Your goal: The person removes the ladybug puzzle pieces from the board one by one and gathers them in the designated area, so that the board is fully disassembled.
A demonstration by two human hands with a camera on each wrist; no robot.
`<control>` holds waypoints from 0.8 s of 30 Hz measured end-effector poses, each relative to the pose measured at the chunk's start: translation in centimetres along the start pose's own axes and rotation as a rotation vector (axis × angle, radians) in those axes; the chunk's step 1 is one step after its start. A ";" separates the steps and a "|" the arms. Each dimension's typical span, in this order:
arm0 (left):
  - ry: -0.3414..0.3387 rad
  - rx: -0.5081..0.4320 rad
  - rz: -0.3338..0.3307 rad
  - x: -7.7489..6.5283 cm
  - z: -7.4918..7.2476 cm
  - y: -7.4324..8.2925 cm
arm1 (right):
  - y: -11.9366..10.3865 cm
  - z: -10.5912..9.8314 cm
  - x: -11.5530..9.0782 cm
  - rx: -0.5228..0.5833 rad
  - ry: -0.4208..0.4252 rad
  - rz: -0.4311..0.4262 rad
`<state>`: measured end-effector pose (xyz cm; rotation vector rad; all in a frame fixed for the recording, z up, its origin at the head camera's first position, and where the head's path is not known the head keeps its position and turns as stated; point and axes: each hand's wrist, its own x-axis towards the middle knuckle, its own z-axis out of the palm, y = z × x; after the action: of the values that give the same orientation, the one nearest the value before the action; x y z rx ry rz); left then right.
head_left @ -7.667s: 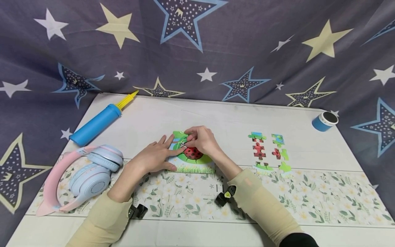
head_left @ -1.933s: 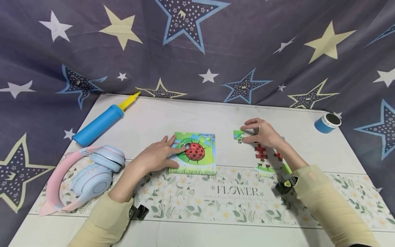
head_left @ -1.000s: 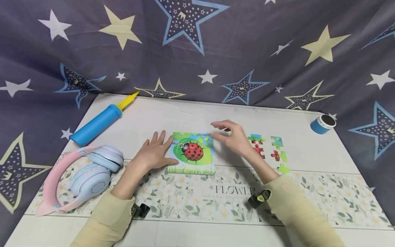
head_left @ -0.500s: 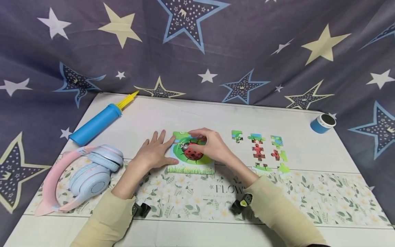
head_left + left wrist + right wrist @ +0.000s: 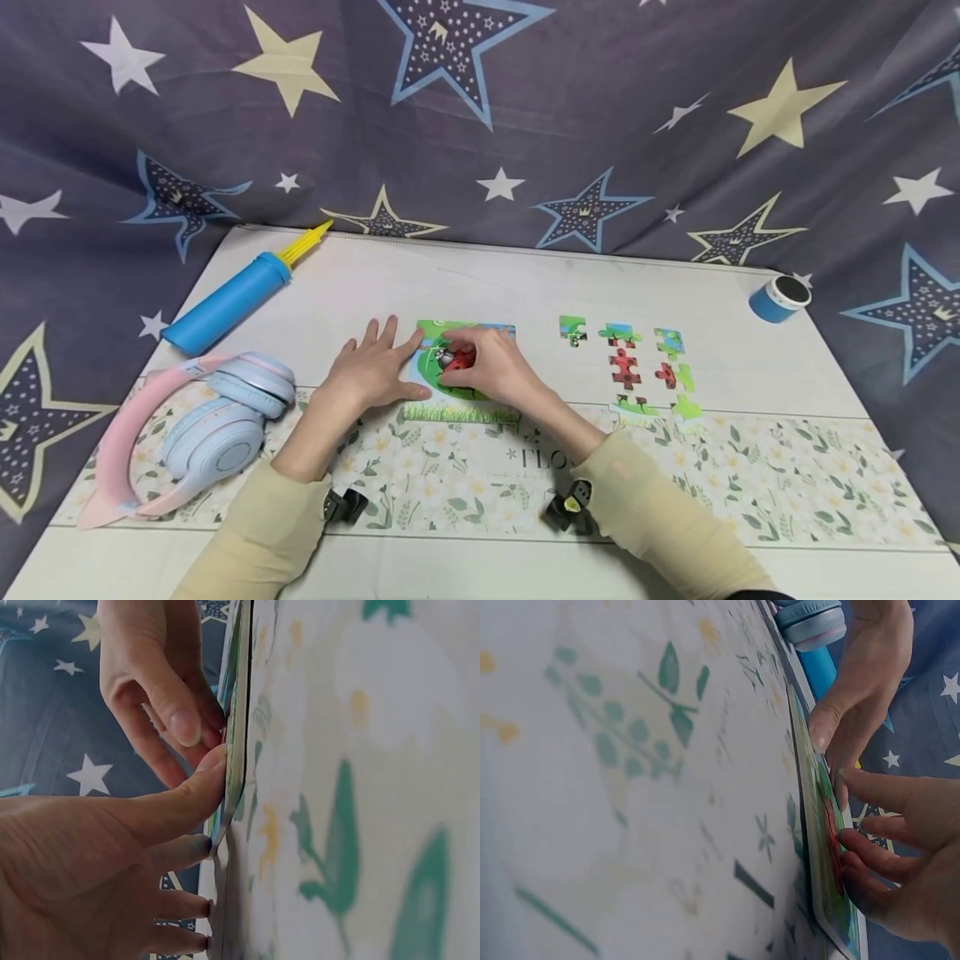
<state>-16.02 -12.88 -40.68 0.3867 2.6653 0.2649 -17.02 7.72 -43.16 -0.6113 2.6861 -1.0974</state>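
A ladybug jigsaw puzzle (image 5: 465, 411) lies in its flat frame on the table, grass along its near edge. My left hand (image 5: 375, 367) rests at its left side, fingers spread, thumb touching the picture. Over the middle of the puzzle is my right hand (image 5: 491, 362), covering much of the ladybug. In the right wrist view, the right fingertips (image 5: 851, 859) touch the red part of the picture, with the thumb apart from them. I see no loose piece in that hand. A green corner piece (image 5: 573, 327) lies right of the puzzle, beside a red piece (image 5: 624, 368) and several others.
Pink and blue headphones (image 5: 228, 433) lie at the left, with a blue hand pump (image 5: 232, 300) behind them. A small blue jar (image 5: 780, 298) stands at the far right. A starry cloth (image 5: 480, 150) hangs behind the table.
The green corner piece was put down right of the puzzle. My right hand then came back left, over the ladybug. The left hand has lifted its index finger off the ladybug and spread its fingers.
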 end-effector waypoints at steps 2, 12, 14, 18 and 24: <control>-0.001 0.015 -0.003 -0.1 -0.1 0.1 | 0.0 0.1 0.0 -0.004 -0.004 -0.005; -0.003 0.029 -0.016 0.0 -0.2 0.4 | -0.2 0.6 0.1 -0.046 0.014 -0.008; -0.005 0.037 -0.015 0.0 -0.2 0.4 | -0.2 0.7 0.2 -0.045 0.016 -0.008; -0.010 0.051 -0.012 -0.1 -0.2 0.4 | -0.1 0.8 0.3 -0.048 0.004 -0.023; -0.013 0.054 -0.007 -0.1 -0.3 0.4 | -0.1 0.7 0.3 -0.055 -0.016 -0.015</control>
<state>-15.95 -12.56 -40.29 0.3948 2.6652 0.1879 -17.06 7.12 -43.57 -0.6480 2.7110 -1.0207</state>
